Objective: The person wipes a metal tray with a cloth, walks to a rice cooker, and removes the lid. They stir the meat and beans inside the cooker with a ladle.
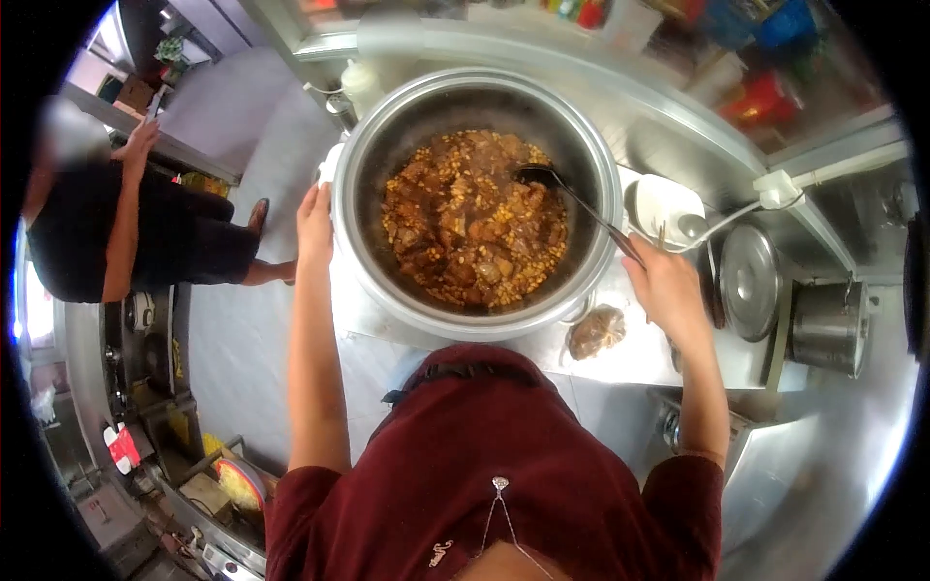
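A large round metal pot [603, 145] holds a dark brown stew [465, 228] of meat chunks and yellow beans or kernels. My right hand [668, 286] is closed around the handle of a dark ladle [593, 211]. The ladle's bowl rests in the stew, toward the upper right of the pot. On the pot's left side, my left hand [315, 225] grips its outer edge, the fingertips partly hidden beside something white. Below my right hand, a tied clear plastic bag [596, 334] with brown contents lies on the metal counter [635, 363].
A white dish [668, 200], a round metal lid [749, 281] and a steel pot [828, 327] stand to the right. Behind the large pot is a white squeeze bottle [360, 82]. Another person [145, 223] stands at the left, holding a phone [157, 102].
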Action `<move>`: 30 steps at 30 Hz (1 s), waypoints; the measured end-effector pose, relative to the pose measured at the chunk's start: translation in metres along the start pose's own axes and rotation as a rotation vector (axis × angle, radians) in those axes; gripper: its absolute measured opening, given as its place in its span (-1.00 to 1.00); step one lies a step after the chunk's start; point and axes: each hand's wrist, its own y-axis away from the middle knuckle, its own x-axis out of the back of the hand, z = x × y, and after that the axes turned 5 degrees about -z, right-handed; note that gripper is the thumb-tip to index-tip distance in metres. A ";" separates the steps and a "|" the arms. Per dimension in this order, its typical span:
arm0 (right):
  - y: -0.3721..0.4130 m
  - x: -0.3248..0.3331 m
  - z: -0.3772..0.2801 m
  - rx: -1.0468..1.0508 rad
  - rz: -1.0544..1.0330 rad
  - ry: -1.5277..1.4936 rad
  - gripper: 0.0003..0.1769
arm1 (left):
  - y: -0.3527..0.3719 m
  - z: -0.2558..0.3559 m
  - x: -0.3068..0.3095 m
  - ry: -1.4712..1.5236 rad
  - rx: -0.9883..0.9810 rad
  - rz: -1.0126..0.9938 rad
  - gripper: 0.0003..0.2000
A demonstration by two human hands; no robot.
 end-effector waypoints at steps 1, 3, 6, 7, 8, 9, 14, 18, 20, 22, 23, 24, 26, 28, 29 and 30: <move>-0.002 -0.003 0.004 0.003 0.012 -0.009 -0.74 | 0.001 0.001 0.000 0.006 -0.002 -0.010 -0.50; -0.005 0.004 -0.003 -0.086 -0.080 -0.078 -0.75 | -0.004 -0.005 0.003 -0.043 -0.007 0.013 -0.51; -0.005 0.000 -0.002 0.037 -0.037 -0.025 -0.69 | 0.001 -0.001 0.003 -0.362 -0.212 0.032 -0.59; -0.007 -0.001 -0.003 0.026 -0.018 -0.061 -0.65 | 0.003 0.011 0.004 -0.315 0.064 -0.022 -0.61; -0.007 -0.002 -0.004 0.022 -0.005 -0.101 -0.60 | 0.002 0.012 0.002 -0.298 0.061 0.017 -0.65; -0.008 0.000 -0.008 0.012 -0.026 -0.101 -0.58 | -0.003 0.008 0.005 -0.165 0.021 -0.017 -0.61; -0.009 0.011 -0.009 0.022 -0.087 -0.122 -0.66 | -0.015 0.068 0.035 -0.122 -0.243 0.135 -0.38; -0.019 0.016 0.000 0.084 -0.129 -0.182 -0.67 | -0.036 0.159 0.074 -0.256 -0.621 0.383 -0.28; -0.024 0.003 0.018 0.282 -0.042 -0.279 -0.67 | -0.040 0.203 0.106 -0.407 -0.843 0.569 -0.27; -0.036 -0.006 0.040 0.274 -0.116 -0.391 -0.74 | -0.023 0.238 0.123 -0.315 -0.923 0.716 -0.26; -0.037 0.005 0.041 0.282 -0.222 -0.404 -0.67 | -0.014 0.251 0.129 -0.273 -0.955 0.788 -0.26; -0.038 0.015 0.039 0.288 -0.327 -0.416 -0.60 | -0.006 0.263 0.139 -0.233 -0.990 0.861 -0.26; -0.048 0.006 0.056 0.276 -0.459 -0.580 -0.56 | 0.004 0.280 0.166 -0.139 -1.056 0.880 -0.26; -0.058 -0.004 0.069 0.232 -0.530 -0.634 -0.53 | 0.028 0.304 0.173 0.057 -0.937 0.788 -0.24; -0.064 -0.007 0.073 0.266 -0.557 -0.712 -0.51 | 0.032 0.311 0.180 0.062 -0.900 0.779 -0.23; -0.064 0.005 0.064 0.162 -0.636 -0.714 -0.49 | 0.034 0.318 0.190 0.067 -0.861 0.771 -0.22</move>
